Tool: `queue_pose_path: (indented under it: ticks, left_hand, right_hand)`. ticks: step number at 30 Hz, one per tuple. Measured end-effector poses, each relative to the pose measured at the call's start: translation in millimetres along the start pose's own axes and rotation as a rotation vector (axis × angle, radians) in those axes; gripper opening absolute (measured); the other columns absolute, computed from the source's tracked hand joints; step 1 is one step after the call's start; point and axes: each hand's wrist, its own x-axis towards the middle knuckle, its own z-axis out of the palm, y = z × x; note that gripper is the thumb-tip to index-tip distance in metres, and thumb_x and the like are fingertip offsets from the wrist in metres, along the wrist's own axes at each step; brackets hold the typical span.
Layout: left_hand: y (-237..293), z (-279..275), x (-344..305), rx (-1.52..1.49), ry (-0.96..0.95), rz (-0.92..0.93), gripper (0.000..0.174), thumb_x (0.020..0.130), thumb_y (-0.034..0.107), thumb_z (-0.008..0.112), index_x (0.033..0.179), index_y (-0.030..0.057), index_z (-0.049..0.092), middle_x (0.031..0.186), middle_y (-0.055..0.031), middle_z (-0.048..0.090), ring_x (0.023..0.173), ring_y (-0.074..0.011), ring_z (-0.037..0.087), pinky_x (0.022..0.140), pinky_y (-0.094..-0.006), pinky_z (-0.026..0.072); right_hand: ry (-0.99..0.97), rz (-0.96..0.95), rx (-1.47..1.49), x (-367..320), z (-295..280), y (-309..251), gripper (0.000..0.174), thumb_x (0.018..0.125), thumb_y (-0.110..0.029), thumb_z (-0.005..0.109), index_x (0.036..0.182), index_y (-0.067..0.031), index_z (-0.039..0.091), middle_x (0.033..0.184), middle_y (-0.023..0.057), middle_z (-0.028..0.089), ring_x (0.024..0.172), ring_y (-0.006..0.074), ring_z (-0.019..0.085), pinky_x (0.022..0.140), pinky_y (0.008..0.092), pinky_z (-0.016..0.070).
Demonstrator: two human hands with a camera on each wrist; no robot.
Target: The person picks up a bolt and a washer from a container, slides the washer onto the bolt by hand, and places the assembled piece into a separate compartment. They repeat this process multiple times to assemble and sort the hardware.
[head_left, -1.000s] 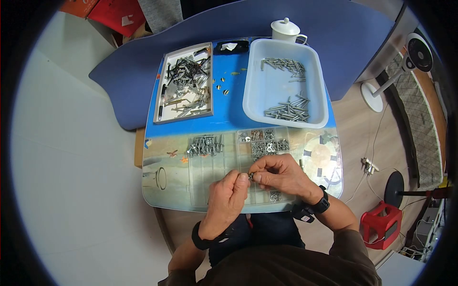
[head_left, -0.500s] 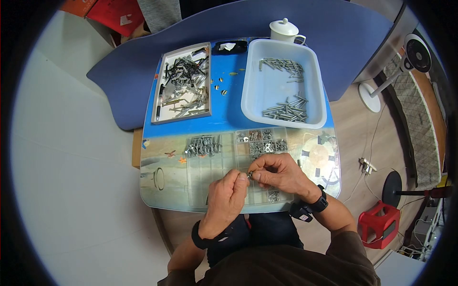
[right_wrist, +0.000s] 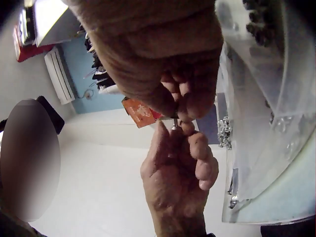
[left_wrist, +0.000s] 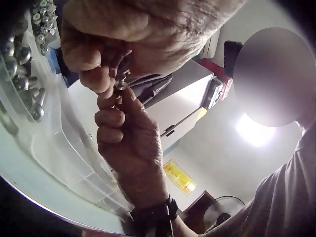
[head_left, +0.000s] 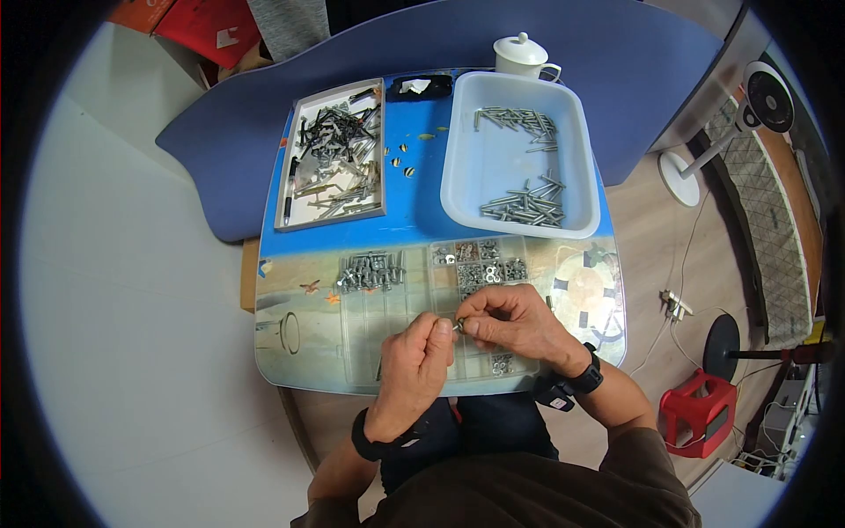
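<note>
While both hands meet over the near side of the printed table (head_left: 414, 216), a small metal screw (right_wrist: 175, 123) sits between their fingertips, held above the clear plastic compartment box (head_left: 359, 326). Left hand (head_left: 414, 363): thumb and forefinger pinching one end of the screw. Right hand (head_left: 521, 327): thumb and fingertips pinching the other end, from the right (whether a nut is threaded on it, cannot tell; fingers cover much of the piece). Fingertips of the two hands nearly touch.

Compartment box lies below the hands. Its left half bears a cluster of silver bolts (head_left: 371, 271) at the far end; in the left wrist view their heads look rounded. Its right half is divided into small cells, with small nuts and washers (head_left: 493, 272) at the far end and another small lot (head_left: 502, 365) in a near cell, by the right hand.

Far right on the table: white plastic tub (head_left: 510, 167), long metal screws in two heaps, one far (head_left: 519, 119), one near (head_left: 528, 209). Far left: shallow white box (head_left: 330, 221) of mixed black, silver and brassy hardware (head_left: 339, 145). Between them, at the far edge, a black pouch (head_left: 437, 86). Lidded white mug (head_left: 519, 57) just beyond the tub.
</note>
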Motion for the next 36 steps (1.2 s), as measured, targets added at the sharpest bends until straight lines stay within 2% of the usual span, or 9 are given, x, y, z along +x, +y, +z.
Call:
queue_pose_path:
  ticks: [3,5,8,17,18,20,24,32,36]
  left_hand:
    - [3.5,3.9,0.8,0.025,0.048,0.085,0.018,0.102,0.016,0.057,0.095,-0.0009,0.060,0.068,-0.0022,0.060,0.059,-0.0059,0.053,0.055,-0.0228,0.0425]
    - [8.0,12.8,-0.2,-0.091,0.203,0.149,0.016,0.101,0.014,0.059,0.095,-0.0013,0.061,0.069,-0.0029,0.061,0.059,-0.0067,0.053,0.055,-0.0239,0.0430]
    - [-3.4,10.9,1.0,0.038,0.172,0.264,0.015,0.100,0.013,0.060,0.095,-0.0018,0.061,0.070,-0.0044,0.061,0.059,-0.0080,0.054,0.055,-0.0254,0.0439]
    - [-3.0,-2.6,2.4,0.103,0.012,0.086,0.016,0.100,0.013,0.060,0.095,-0.0019,0.060,0.070,-0.0051,0.061,0.058,-0.0083,0.054,0.054,-0.0267,0.0437]
    - [-1.0,0.2,1.9,0.104,0.012,0.086,0.016,0.100,0.013,0.060,0.095,-0.0019,0.060,0.070,-0.0051,0.061,0.058,-0.0083,0.054,0.054,-0.0267,0.0437]
    - [4.6,8.8,0.8,-0.051,0.180,0.173,0.016,0.100,0.013,0.060,0.095,-0.0016,0.060,0.069,-0.0035,0.061,0.059,-0.0073,0.053,0.054,-0.0255,0.0434]
    - [-3.4,7.9,0.6,-0.014,0.155,0.242,0.016,0.100,0.014,0.060,0.095,-0.0017,0.060,0.069,-0.0023,0.061,0.058,-0.0063,0.053,0.053,-0.0245,0.0428]
    - [-2.9,-1.0,2.0,-0.009,0.029,-0.016,0.014,0.100,0.012,0.060,0.097,-0.0020,0.060,0.071,-0.0024,0.061,0.057,-0.0065,0.053,0.053,-0.0247,0.0431]
    - [0.0,11.1,1.3,-0.112,0.171,0.162,0.015,0.100,0.013,0.060,0.100,-0.0021,0.059,0.074,-0.0028,0.062,0.058,-0.0070,0.054,0.053,-0.0241,0.0432]
  right_hand:
    - [0.025,-0.001,-0.009,-0.2,1.3,-3.2,0.012,0.097,-0.010,0.068,0.102,0.0006,0.069,0.078,-0.0042,0.059,0.068,0.0031,0.051,0.058,0.0210,0.0435]
    - [0.036,-0.011,-0.007,0.0,1.3,-2.2,0.012,0.097,-0.010,0.068,0.102,0.0005,0.069,0.078,-0.0043,0.059,0.067,0.0031,0.050,0.058,0.0211,0.0433]
    - [0.018,-0.015,-0.023,0.6,-0.2,-0.6,0.012,0.098,-0.010,0.067,0.101,0.0005,0.069,0.078,-0.0044,0.059,0.067,0.0032,0.050,0.057,0.0212,0.0433]
    - [0.020,-0.005,-0.014,0.6,1.6,-2.6,0.011,0.098,-0.009,0.066,0.102,0.0012,0.068,0.078,-0.0037,0.059,0.067,0.0037,0.051,0.058,0.0215,0.0438]
    - [0.020,-0.005,-0.013,0.6,1.6,-2.2,0.011,0.098,-0.009,0.066,0.102,0.0012,0.068,0.078,-0.0037,0.059,0.067,0.0037,0.051,0.058,0.0215,0.0438]
    - [0.029,-0.014,-0.013,0.7,0.8,-1.2,0.011,0.098,-0.009,0.066,0.103,0.0012,0.068,0.078,-0.0036,0.059,0.068,0.0037,0.051,0.058,0.0216,0.0436]
    - [0.014,-0.012,-0.031,1.3,-0.5,-0.6,0.012,0.098,-0.010,0.066,0.103,0.0008,0.069,0.078,-0.0037,0.059,0.068,0.0036,0.051,0.058,0.0214,0.0433]
    - [0.030,-0.001,-0.034,1.6,1.0,-0.7,0.012,0.097,-0.011,0.067,0.101,0.0002,0.069,0.076,-0.0045,0.058,0.067,0.0034,0.050,0.059,0.0210,0.0431]
    - [0.037,-0.008,-0.016,2.0,0.0,0.8,0.011,0.097,-0.011,0.067,0.100,0.0004,0.069,0.076,-0.0043,0.058,0.067,0.0033,0.050,0.058,0.0211,0.0432]
